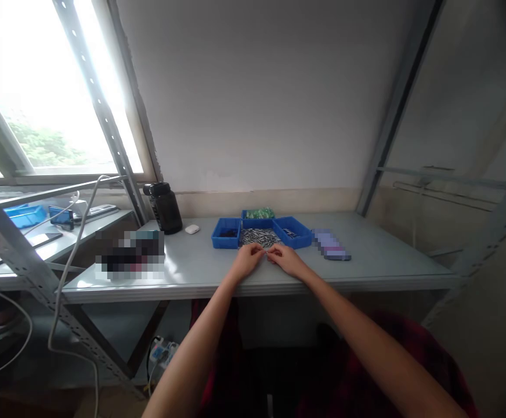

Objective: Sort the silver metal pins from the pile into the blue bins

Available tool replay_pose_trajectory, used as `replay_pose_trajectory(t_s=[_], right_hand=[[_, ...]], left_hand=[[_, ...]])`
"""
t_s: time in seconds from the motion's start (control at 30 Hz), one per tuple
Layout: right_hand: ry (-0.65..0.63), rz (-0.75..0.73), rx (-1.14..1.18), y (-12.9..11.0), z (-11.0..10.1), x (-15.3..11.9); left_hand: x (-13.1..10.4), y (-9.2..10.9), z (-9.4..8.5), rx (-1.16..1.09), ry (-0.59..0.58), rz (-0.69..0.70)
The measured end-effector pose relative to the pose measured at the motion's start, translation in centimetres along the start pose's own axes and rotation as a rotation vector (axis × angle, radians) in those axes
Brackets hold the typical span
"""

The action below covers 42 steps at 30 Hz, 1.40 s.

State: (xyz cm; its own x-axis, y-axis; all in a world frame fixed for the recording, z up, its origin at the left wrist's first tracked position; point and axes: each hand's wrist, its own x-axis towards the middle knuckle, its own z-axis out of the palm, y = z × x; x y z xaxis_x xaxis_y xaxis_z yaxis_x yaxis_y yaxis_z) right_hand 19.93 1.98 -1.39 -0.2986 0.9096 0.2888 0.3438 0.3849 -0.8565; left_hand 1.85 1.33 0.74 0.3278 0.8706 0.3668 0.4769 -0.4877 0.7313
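My left hand (249, 258) and my right hand (282, 257) meet above the near part of the table, fingertips pinched close together. Whatever they hold between them is too small to make out. Just beyond the fingers lies a pile of small metal pieces (259, 236). To its left stands a blue bin (219, 242) with dark pieces in it, and to its right an angled blue bin (304, 238) with some metal parts. Behind the pile, another blue bin (258, 223) holds green pieces.
A dark bottle (168, 210) and a white object (192, 229) stand at the back left. A blurred item (133, 252) lies at the left, a blurred flat device (331, 244) at the right. Metal posts (381, 136) frame the table (387, 255).
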Motion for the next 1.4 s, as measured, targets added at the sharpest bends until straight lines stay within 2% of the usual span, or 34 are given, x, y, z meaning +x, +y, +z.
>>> replay_pose_trajectory(t_s=[0.1, 0.3, 0.53, 0.73, 0.8, 0.9, 1.03, 1.13, 1.3, 1.4], right_hand=[[0.002, -0.008, -0.056, -0.7, 0.1, -0.3], [0.021, -0.010, -0.159, -1.8, 0.0, -0.6], [0.005, 0.044, 0.040, -1.5, 0.1, -0.2], [-0.018, 0.011, -0.067, -2.0, 0.5, -0.3], [-0.022, -0.014, -0.083, -2.0, 0.6, -0.4], [0.000, -0.013, 0.018, -2.1, 0.5, -0.4], [0.078, 0.015, 0.113, -2.1, 0.3, -0.5], [0.055, 0.000, 0.081, -2.1, 0.2, -0.6], [0.045, -0.018, 0.058, -1.3, 0.4, -0.2], [0.108, 0.025, 0.127, -0.7, 0.3, 0.1]], left_hand=[[0.0, -0.1, 0.1, -0.076, 0.051, -0.038], [-0.1, -0.4, -0.1, -0.064, 0.043, -0.006], [-0.2, 0.4, -0.1, 0.014, 0.047, 0.003], [-0.2, -0.2, 0.1, 0.036, 0.076, 0.087], [-0.2, -0.5, 0.2, 0.022, 0.096, 0.082], [-0.1, -0.7, 0.3, -0.009, 0.130, 0.036], [-0.2, -0.3, 0.2, 0.027, 0.055, 0.073], [-0.3, 0.0, 0.1, 0.061, 0.028, 0.102], [-0.5, 0.1, 0.0, 0.027, 0.054, 0.041], [-0.6, 0.3, -0.1, -0.027, 0.102, -0.034]])
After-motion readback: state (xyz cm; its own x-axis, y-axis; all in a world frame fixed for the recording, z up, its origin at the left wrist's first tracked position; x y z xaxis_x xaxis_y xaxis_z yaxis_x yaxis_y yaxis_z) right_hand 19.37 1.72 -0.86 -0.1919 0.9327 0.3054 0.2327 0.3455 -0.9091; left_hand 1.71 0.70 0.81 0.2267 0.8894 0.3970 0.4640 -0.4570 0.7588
